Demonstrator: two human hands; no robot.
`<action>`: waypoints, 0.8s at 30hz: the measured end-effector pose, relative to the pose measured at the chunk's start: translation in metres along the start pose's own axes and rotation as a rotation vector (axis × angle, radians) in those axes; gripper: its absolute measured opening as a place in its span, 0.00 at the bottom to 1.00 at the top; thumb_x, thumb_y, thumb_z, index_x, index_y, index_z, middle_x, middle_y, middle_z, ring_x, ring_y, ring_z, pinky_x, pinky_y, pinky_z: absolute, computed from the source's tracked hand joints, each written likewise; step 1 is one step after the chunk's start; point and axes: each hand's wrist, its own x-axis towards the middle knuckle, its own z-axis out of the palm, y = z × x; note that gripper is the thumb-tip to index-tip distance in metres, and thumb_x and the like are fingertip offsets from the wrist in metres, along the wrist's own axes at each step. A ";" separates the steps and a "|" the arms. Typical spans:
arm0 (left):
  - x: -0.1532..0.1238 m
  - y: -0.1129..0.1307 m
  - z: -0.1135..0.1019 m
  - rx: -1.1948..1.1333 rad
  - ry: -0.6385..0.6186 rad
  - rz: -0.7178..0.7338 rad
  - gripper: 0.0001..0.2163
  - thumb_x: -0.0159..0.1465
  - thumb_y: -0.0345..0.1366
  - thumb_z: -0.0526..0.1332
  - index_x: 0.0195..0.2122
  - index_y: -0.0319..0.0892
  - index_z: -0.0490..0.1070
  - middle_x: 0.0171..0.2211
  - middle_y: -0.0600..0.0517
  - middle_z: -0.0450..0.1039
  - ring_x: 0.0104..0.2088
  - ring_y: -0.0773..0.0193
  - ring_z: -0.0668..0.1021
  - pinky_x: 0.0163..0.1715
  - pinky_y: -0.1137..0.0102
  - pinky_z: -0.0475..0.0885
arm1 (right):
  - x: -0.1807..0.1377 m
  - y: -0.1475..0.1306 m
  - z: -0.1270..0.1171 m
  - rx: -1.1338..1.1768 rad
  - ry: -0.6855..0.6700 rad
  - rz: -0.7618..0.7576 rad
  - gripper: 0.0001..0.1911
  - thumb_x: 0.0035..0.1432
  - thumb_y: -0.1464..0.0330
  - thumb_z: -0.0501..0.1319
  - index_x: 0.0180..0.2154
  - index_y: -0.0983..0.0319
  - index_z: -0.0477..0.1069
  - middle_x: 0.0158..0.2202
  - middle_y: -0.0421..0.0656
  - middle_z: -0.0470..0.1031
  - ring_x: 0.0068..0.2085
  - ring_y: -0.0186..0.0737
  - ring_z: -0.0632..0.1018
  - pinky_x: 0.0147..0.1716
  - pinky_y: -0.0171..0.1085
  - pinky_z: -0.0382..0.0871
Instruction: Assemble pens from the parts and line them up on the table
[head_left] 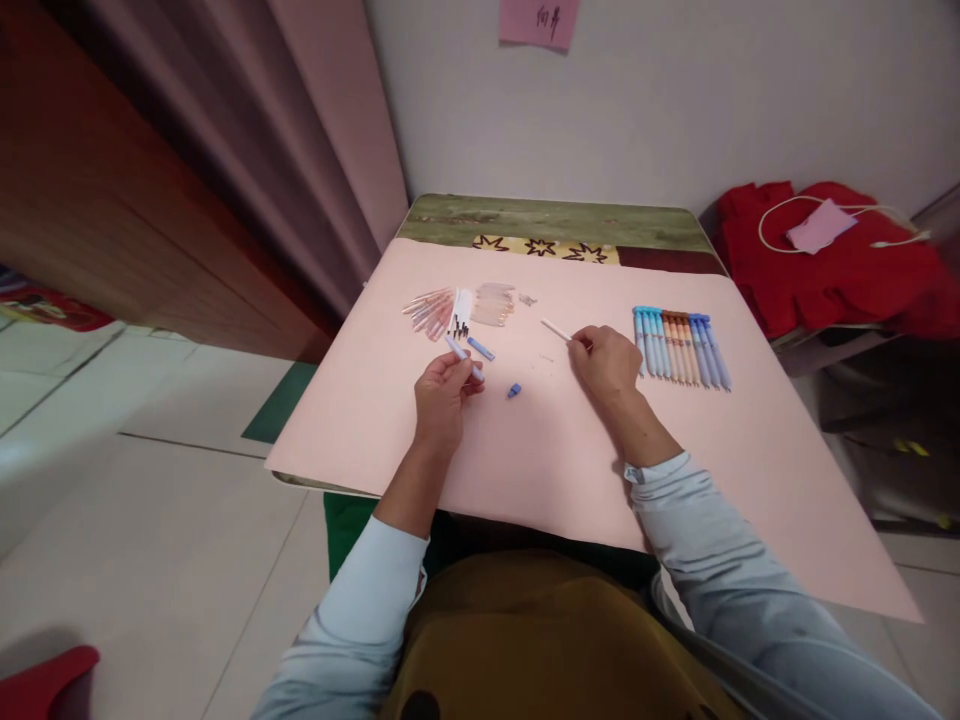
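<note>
Between the fingers of my left hand (444,398) is a pale lilac pen barrel (456,348), tilted up to the left. My right hand (606,362) pinches a thin white pen refill (556,329) that points left. Close to my left hand lie a blue pen part (481,349) and, further right, a small blue pen piece (514,391). Beyond that hand are several black-tipped white refills (461,308), flanked by pinkish clear barrels (433,312) and pale clear tubes (493,304). A heap of tiny metal bits (528,299) sits beside the tubes.
A row of pens (681,348) in light blue, brown and darker blue lies right of my right hand. Pink paper (555,470) covers most of the table (450,215). Red cloth (757,270) with a white cable (772,215) is at the right; a curtain (330,130) hangs left.
</note>
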 end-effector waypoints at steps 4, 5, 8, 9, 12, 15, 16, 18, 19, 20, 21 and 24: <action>0.004 -0.005 0.012 -0.005 -0.032 0.007 0.14 0.51 0.38 0.71 0.37 0.38 0.75 0.32 0.48 0.79 0.28 0.67 0.77 0.29 0.71 0.73 | 0.001 0.002 0.004 -0.005 0.002 -0.057 0.13 0.61 0.63 0.56 0.38 0.57 0.79 0.37 0.45 0.77 0.38 0.43 0.73 0.34 0.38 0.59; 0.005 -0.006 0.013 -0.004 -0.012 0.015 0.14 0.51 0.38 0.71 0.37 0.38 0.75 0.32 0.48 0.79 0.27 0.68 0.77 0.29 0.72 0.73 | 0.002 0.002 0.005 -0.002 0.001 -0.069 0.14 0.61 0.63 0.55 0.38 0.57 0.79 0.37 0.45 0.77 0.39 0.43 0.73 0.34 0.38 0.59; 0.010 -0.006 0.011 -0.005 0.079 0.063 0.14 0.51 0.37 0.71 0.36 0.38 0.74 0.30 0.50 0.78 0.26 0.69 0.76 0.29 0.73 0.72 | 0.003 0.002 0.007 0.010 -0.011 -0.096 0.14 0.62 0.63 0.55 0.39 0.57 0.80 0.38 0.44 0.78 0.39 0.44 0.74 0.35 0.39 0.60; 0.011 -0.006 0.011 -0.011 0.107 0.082 0.14 0.50 0.37 0.72 0.36 0.39 0.73 0.29 0.51 0.77 0.26 0.69 0.76 0.29 0.72 0.72 | 0.002 0.001 0.007 0.015 -0.012 -0.102 0.14 0.62 0.62 0.56 0.39 0.57 0.80 0.38 0.44 0.78 0.39 0.44 0.74 0.36 0.39 0.60; 0.013 -0.003 0.010 -0.025 0.144 0.100 0.14 0.49 0.36 0.73 0.32 0.39 0.71 0.26 0.54 0.74 0.27 0.69 0.77 0.34 0.70 0.74 | 0.000 -0.001 0.008 0.044 0.008 -0.123 0.15 0.63 0.61 0.56 0.40 0.57 0.80 0.39 0.44 0.78 0.41 0.44 0.74 0.38 0.40 0.61; 0.012 0.000 0.009 -0.023 0.145 0.076 0.14 0.49 0.36 0.73 0.32 0.39 0.70 0.27 0.54 0.75 0.28 0.68 0.78 0.36 0.68 0.75 | -0.005 -0.006 0.008 0.099 0.003 -0.178 0.14 0.62 0.60 0.57 0.40 0.55 0.80 0.40 0.43 0.78 0.42 0.43 0.74 0.39 0.39 0.61; 0.012 0.001 0.008 -0.025 0.149 0.071 0.14 0.49 0.36 0.73 0.32 0.39 0.71 0.28 0.53 0.75 0.29 0.68 0.78 0.36 0.68 0.76 | -0.007 -0.008 0.008 0.113 -0.019 -0.201 0.13 0.62 0.59 0.58 0.39 0.55 0.80 0.40 0.43 0.78 0.42 0.43 0.74 0.39 0.39 0.62; 0.011 0.002 0.006 -0.033 0.165 0.075 0.15 0.49 0.35 0.73 0.34 0.39 0.72 0.30 0.51 0.77 0.29 0.67 0.79 0.36 0.68 0.76 | -0.010 -0.011 0.009 0.123 -0.074 -0.234 0.12 0.61 0.59 0.59 0.39 0.54 0.80 0.40 0.42 0.78 0.41 0.42 0.75 0.37 0.38 0.62; 0.010 0.001 0.004 -0.035 0.172 0.077 0.15 0.49 0.35 0.73 0.35 0.39 0.72 0.31 0.51 0.78 0.29 0.67 0.79 0.36 0.68 0.75 | -0.011 -0.012 0.009 0.120 -0.095 -0.243 0.11 0.61 0.60 0.59 0.39 0.54 0.80 0.40 0.42 0.78 0.41 0.41 0.75 0.37 0.38 0.62; 0.010 0.000 0.003 -0.036 0.179 0.076 0.15 0.49 0.35 0.72 0.36 0.39 0.72 0.31 0.51 0.78 0.29 0.68 0.79 0.35 0.69 0.75 | -0.012 -0.014 0.010 0.114 -0.111 -0.247 0.11 0.61 0.60 0.60 0.39 0.53 0.80 0.40 0.41 0.78 0.41 0.41 0.75 0.37 0.38 0.62; 0.009 -0.001 0.002 -0.035 0.183 0.072 0.16 0.49 0.35 0.72 0.37 0.38 0.73 0.31 0.50 0.78 0.29 0.68 0.78 0.35 0.69 0.75 | -0.012 -0.015 0.010 0.105 -0.120 -0.249 0.11 0.61 0.61 0.60 0.38 0.54 0.80 0.40 0.41 0.78 0.41 0.41 0.75 0.37 0.37 0.62; 0.007 -0.003 0.001 -0.014 0.186 0.058 0.17 0.49 0.36 0.72 0.39 0.38 0.73 0.30 0.50 0.78 0.27 0.68 0.77 0.32 0.71 0.73 | -0.013 -0.017 0.010 0.075 -0.124 -0.263 0.10 0.61 0.63 0.59 0.36 0.55 0.80 0.39 0.42 0.78 0.42 0.41 0.74 0.36 0.37 0.61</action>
